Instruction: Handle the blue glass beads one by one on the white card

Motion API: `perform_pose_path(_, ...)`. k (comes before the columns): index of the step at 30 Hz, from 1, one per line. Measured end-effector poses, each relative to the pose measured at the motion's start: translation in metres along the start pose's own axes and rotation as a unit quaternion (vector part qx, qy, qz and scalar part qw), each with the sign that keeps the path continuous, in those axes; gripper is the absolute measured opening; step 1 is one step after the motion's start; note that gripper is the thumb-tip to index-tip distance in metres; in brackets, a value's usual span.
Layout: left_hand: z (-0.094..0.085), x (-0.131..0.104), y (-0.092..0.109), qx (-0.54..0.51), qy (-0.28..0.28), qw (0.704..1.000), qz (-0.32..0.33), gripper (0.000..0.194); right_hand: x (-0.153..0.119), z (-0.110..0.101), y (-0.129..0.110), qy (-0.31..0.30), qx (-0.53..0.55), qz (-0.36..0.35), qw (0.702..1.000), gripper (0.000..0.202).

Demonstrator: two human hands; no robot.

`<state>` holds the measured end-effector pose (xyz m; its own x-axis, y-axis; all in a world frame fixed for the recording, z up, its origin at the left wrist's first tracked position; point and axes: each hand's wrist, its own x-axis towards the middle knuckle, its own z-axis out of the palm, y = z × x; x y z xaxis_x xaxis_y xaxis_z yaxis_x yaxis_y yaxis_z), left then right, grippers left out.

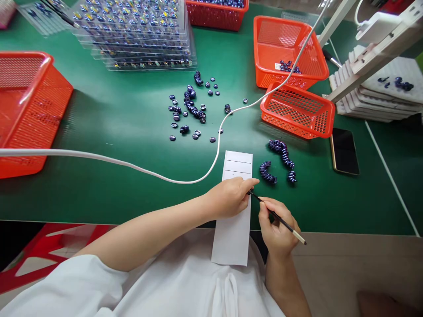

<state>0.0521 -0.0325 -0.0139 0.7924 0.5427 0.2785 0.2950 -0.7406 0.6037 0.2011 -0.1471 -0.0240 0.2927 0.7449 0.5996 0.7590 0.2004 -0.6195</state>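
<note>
My left hand [234,196] is closed over a white paper strip [231,240], which hangs past the table's front edge. Between its thumb and fingers is a small dark piece, mostly hidden, that looks like the loose dark beads. My right hand [278,224] grips a thin black brush-like stick [280,219] with a pale end, and its tip meets the dark piece. Beyond my right hand lie a curved row of dark glossy beads [267,172] and a longer row [283,154]. Farther back, several loose dark beads [194,108] are scattered on the green table.
A white cable [172,180] crosses the green table [132,200]. Orange baskets stand at left [49,101] and right [297,114], the small one by a phone [344,152]. Behind are stacked clear trays [152,66] of beads, a red basket [216,17] and white foam sheets [363,110].
</note>
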Motion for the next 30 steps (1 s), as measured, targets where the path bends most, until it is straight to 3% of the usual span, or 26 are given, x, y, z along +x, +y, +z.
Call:
perform_pose_path(15, 0.0044, 0.0005, -0.0002, -0.013, 0.023, 1.000, -0.007, 0.046, 0.0015, -0.0035, 0.0028, -0.063, -0.041, -0.111, 0.991, 0.031)
perform_pose_path(18, 0.0048, 0.0011, -0.0013, -0.019, 0.041, 0.999, -0.007, 0.046, 0.0019, -0.0047, 0.0030, -0.075, 0.011, -0.067, 0.995, 0.031)
perform_pose_path(24, 0.0059, 0.0015, -0.0033, -0.042, 0.047, 0.998, -0.016, 0.046, -0.0020, -0.0032, 0.0016, 0.025, 0.101, 0.081, 0.991, 0.020)
perform_pose_path(30, 0.0043, 0.0011, -0.0032, -0.058, 0.035, 0.997, -0.019, 0.051, -0.0033, -0.0012, 0.0025, -0.010, 0.075, 0.109, 0.991, 0.012)
